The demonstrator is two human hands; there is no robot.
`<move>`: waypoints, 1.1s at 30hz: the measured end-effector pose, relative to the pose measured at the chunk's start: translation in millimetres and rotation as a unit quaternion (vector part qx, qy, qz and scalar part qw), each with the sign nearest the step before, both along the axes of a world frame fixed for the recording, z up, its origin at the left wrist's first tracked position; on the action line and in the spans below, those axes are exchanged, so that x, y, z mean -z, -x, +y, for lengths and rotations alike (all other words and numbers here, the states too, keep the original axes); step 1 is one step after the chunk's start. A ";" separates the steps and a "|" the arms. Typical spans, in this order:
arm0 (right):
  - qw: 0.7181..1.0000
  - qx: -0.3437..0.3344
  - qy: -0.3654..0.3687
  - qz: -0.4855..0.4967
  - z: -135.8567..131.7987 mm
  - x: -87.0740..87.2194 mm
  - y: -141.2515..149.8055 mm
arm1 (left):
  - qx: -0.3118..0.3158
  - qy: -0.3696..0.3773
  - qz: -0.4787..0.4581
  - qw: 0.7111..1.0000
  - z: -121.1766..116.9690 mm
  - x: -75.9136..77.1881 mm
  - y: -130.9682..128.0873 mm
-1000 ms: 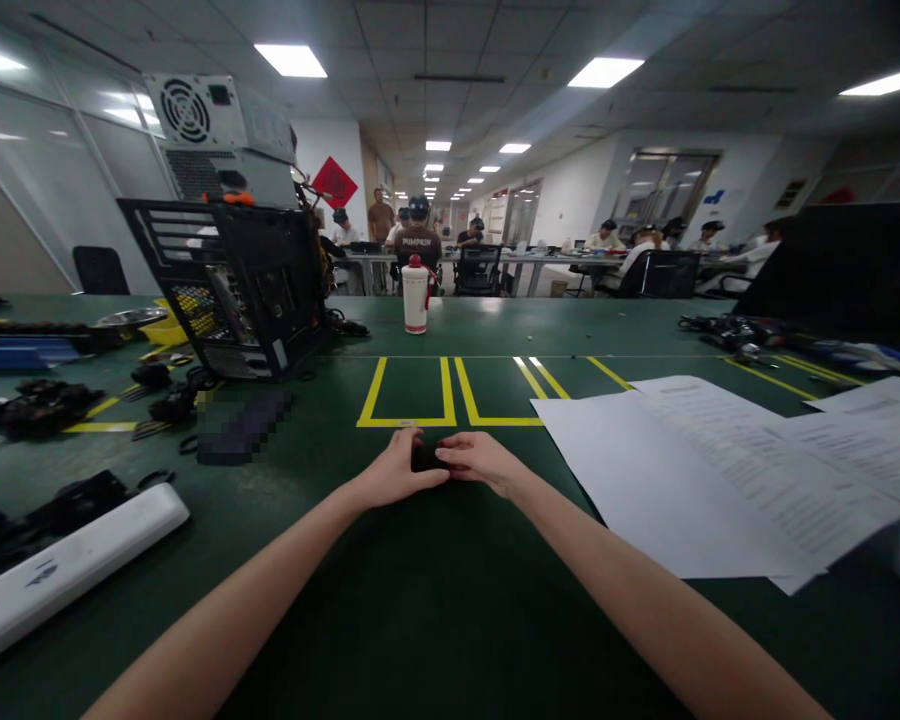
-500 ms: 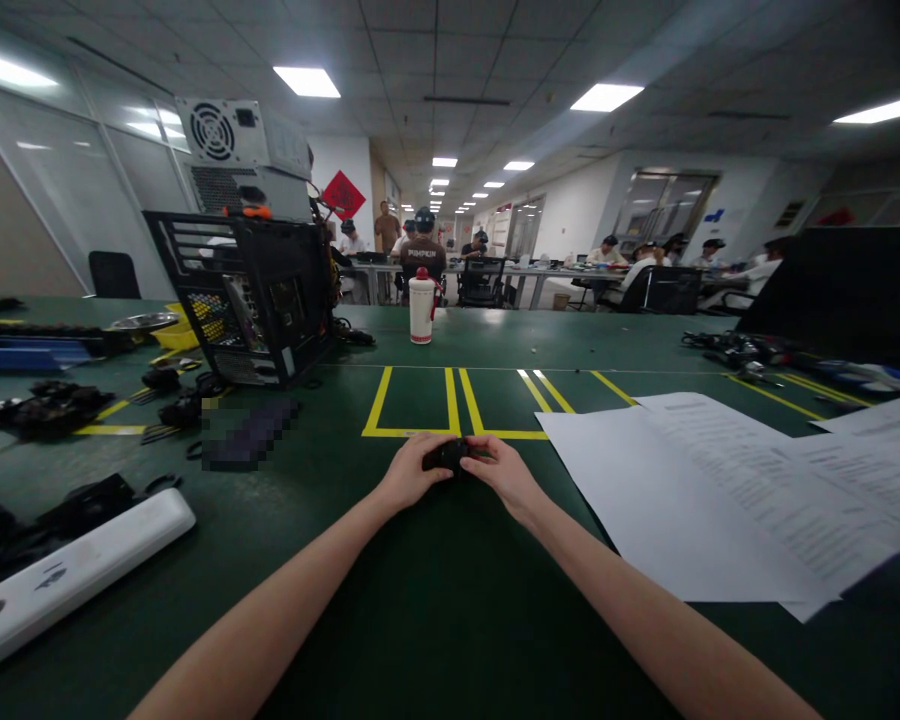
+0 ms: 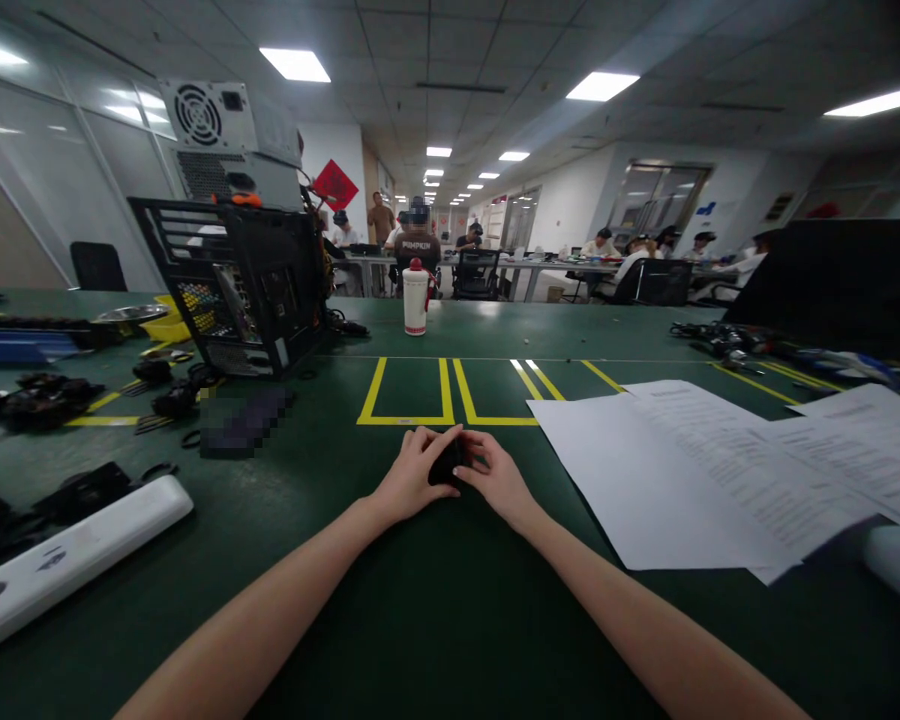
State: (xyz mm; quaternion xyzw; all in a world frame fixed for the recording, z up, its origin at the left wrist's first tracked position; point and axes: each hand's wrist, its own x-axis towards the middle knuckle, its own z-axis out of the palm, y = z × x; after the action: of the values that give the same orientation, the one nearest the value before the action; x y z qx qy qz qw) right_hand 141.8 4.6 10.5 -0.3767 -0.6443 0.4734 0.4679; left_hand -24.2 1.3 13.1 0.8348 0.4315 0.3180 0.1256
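Observation:
A small black object [image 3: 445, 464] sits between my hands just in front of the yellow tape lines; its kind cannot be made out. My left hand [image 3: 414, 472] wraps round its left side, thumb below and fingers above. On its other side my right hand [image 3: 491, 475] pinches the edge, with thumb and fingertips curled in. Much of the object is hidden by the fingers. Below them lies the dark green tabletop [image 3: 450, 610].
Printed sheets [image 3: 645, 480] lie to the right. A white bottle with a red lid [image 3: 415, 303] stands ahead. At left are an open computer case [image 3: 247, 290], a white bar-shaped device [image 3: 82, 560] and loose black parts [image 3: 37, 400]. People sit at far tables.
The black object has turned in my hands and shows a darker, taller side. My left fingers have spread more around it. The whole view has shifted slightly.

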 end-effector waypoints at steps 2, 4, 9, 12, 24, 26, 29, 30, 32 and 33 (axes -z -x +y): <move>1.000 0.002 0.016 0.002 2.1 -1.1 -0.8 | 0.004 -0.019 0.011 1.000 3.6 0.5 0.7; 1.000 -0.002 0.031 0.002 3.7 -2.3 -1.7 | 0.006 -0.036 0.021 0.999 7.7 1.3 1.4; 0.999 -0.016 0.038 0.022 5.1 -1.7 -3.2 | 0.012 -0.067 0.049 0.997 12.3 2.3 1.1; 0.998 -0.026 0.045 0.025 5.6 -0.7 -3.1 | 0.014 -0.062 0.060 0.996 12.9 3.5 -1.0; 0.991 -0.062 0.084 0.085 8.2 2.2 -4.6 | 0.000 -0.086 0.067 0.994 15.1 10.1 -8.2; 0.992 -0.051 0.086 0.077 6.9 1.5 -4.5 | -0.001 -0.088 0.067 0.994 14.3 9.9 -8.2; 0.993 -0.040 0.085 0.072 6.9 0.9 -3.6 | 0.003 -0.089 0.061 0.994 14.2 10.1 -8.4; 0.993 -0.041 0.085 0.074 7.5 1.1 -3.4 | 0.005 -0.089 0.059 0.994 14.4 10.4 -8.5; 0.992 -0.048 0.088 0.078 9.1 2.2 -3.5 | 0.006 -0.090 0.056 0.994 15.0 11.1 -8.5; 0.991 -0.054 0.091 0.079 9.8 2.8 -3.8 | 0.006 -0.090 0.056 0.994 15.3 11.6 -8.4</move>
State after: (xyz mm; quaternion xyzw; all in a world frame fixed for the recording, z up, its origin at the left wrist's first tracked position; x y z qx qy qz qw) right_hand 145.5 14.4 7.7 -0.3434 -0.5789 0.5830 0.4550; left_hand -15.8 16.6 1.5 0.8619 0.4023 0.3074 0.0278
